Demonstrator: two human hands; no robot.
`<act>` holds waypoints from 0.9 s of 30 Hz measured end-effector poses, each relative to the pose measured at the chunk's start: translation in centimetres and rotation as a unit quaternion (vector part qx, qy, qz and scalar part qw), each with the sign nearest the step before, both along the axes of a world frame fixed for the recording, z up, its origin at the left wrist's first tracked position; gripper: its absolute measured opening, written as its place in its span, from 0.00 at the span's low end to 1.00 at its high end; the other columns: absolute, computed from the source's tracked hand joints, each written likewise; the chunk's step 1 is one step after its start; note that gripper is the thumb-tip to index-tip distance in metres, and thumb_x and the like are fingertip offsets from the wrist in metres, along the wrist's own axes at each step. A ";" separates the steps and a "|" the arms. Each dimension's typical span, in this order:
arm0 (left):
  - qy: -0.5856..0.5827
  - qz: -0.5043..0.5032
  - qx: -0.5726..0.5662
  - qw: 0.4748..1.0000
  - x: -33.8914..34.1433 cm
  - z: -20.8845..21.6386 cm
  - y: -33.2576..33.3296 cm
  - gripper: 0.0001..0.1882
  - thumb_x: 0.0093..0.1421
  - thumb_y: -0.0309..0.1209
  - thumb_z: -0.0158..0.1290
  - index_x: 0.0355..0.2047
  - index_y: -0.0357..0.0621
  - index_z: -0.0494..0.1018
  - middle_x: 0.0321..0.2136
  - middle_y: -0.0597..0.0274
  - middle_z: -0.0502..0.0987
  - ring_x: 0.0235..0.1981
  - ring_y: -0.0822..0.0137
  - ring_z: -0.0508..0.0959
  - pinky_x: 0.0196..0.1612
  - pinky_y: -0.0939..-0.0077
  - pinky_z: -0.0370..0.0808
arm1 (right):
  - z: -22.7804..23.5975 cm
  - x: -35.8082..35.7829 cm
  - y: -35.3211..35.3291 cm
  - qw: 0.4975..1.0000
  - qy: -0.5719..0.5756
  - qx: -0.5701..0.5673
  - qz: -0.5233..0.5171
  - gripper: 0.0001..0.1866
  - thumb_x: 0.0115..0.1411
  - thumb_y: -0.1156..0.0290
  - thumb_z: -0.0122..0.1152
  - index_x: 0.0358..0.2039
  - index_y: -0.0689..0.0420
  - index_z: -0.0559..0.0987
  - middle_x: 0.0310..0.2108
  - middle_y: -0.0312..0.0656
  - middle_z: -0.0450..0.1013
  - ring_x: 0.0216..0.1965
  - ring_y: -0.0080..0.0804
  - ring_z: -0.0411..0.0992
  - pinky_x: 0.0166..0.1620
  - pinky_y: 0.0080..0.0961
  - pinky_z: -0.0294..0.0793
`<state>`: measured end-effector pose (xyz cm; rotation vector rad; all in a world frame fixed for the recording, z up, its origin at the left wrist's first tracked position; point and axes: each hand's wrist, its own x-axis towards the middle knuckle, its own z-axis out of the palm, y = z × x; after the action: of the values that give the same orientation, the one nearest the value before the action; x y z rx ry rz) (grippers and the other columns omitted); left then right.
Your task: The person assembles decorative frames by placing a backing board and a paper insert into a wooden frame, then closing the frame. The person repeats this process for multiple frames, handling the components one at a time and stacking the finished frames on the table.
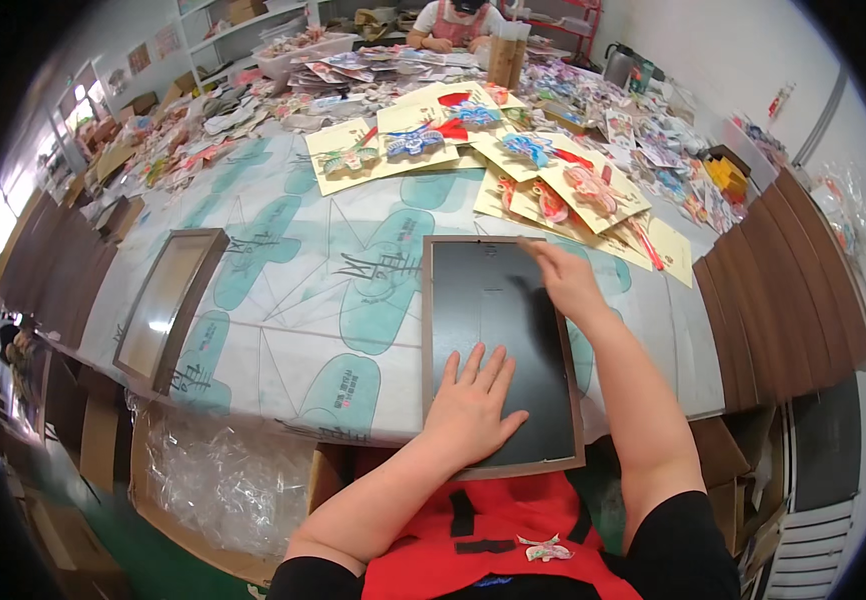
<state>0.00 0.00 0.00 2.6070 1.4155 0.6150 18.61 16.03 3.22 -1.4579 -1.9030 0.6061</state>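
A brown-edged picture frame [428,340] lies face down in front of me, its near end overhanging the table edge. Its black backing board [498,330] faces up. My left hand [475,405] rests flat on the lower part of that board, fingers spread. At the far right corner, my right hand [568,283] is closed over the rim, fingers close together near the top edge; its thumb is hard to make out. To the left, another frame with a clear front [171,305] lies on the table.
Cream cards with colourful ornaments [413,140] overlap beyond the frame. Stacks of brown frames stand at right [798,290] and left [43,265]. A carton of clear plastic wrap [228,475] sits below the table edge. Across the table, a person [453,25] sits behind piled pieces.
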 end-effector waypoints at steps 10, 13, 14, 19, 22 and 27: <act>-0.021 -0.001 -0.017 1.000 -0.4 0.1 0.2 0.36 0.55 0.49 0.52 0.57 0.36 0.63 0.59 0.47 0.62 0.62 0.45 0.59 0.62 0.46 0.51 | -1.8 -4.4 4.7 0.996 -0.089 -0.023 0.020 0.16 0.60 0.67 0.49 0.47 0.53 0.77 0.43 0.49 0.75 0.47 0.46 0.72 0.51 0.32 0.69; -0.025 -0.003 -0.022 0.999 -0.5 0.1 0.2 0.36 0.55 0.49 0.52 0.57 0.36 0.63 0.59 0.46 0.62 0.62 0.45 0.58 0.62 0.46 0.51 | -2.0 -4.4 4.4 0.994 -0.107 -0.029 0.014 0.16 0.61 0.67 0.49 0.48 0.52 0.77 0.44 0.49 0.75 0.47 0.46 0.72 0.51 0.31 0.69; -0.025 -0.004 -0.023 0.999 -0.4 0.1 0.1 0.36 0.55 0.49 0.52 0.57 0.36 0.63 0.59 0.46 0.62 0.62 0.45 0.58 0.62 0.46 0.51 | -2.2 -4.3 4.2 0.993 -0.116 -0.028 0.012 0.16 0.61 0.67 0.49 0.48 0.51 0.77 0.43 0.49 0.75 0.47 0.46 0.72 0.51 0.32 0.69; -0.023 -0.003 -0.023 0.999 -0.5 0.2 0.1 0.36 0.56 0.49 0.52 0.57 0.36 0.62 0.59 0.46 0.61 0.62 0.45 0.58 0.62 0.46 0.50 | -1.1 -6.0 1.1 0.963 -0.268 0.026 -0.031 0.17 0.61 0.65 0.50 0.52 0.43 0.75 0.34 0.46 0.74 0.37 0.47 0.74 0.40 0.40 0.72; -0.019 -0.006 -0.025 0.999 -0.5 0.2 0.0 0.36 0.56 0.49 0.52 0.57 0.35 0.62 0.59 0.46 0.61 0.62 0.45 0.58 0.62 0.46 0.50 | -2.2 -6.2 0.8 0.942 -0.323 0.084 -0.044 0.18 0.61 0.64 0.50 0.52 0.40 0.74 0.30 0.45 0.70 0.31 0.46 0.74 0.35 0.42 0.72; -0.024 -0.003 -0.013 1.000 -0.5 0.0 0.1 0.36 0.56 0.49 0.51 0.58 0.35 0.62 0.59 0.46 0.61 0.62 0.46 0.57 0.62 0.46 0.50 | -2.4 -6.1 0.6 0.951 -0.288 0.106 -0.018 0.19 0.60 0.67 0.51 0.51 0.35 0.74 0.30 0.45 0.69 0.31 0.45 0.74 0.33 0.40 0.73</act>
<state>-0.49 0.06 0.00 2.5579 1.3917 0.6483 12.52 16.64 0.84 -1.6369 -2.2810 -0.0663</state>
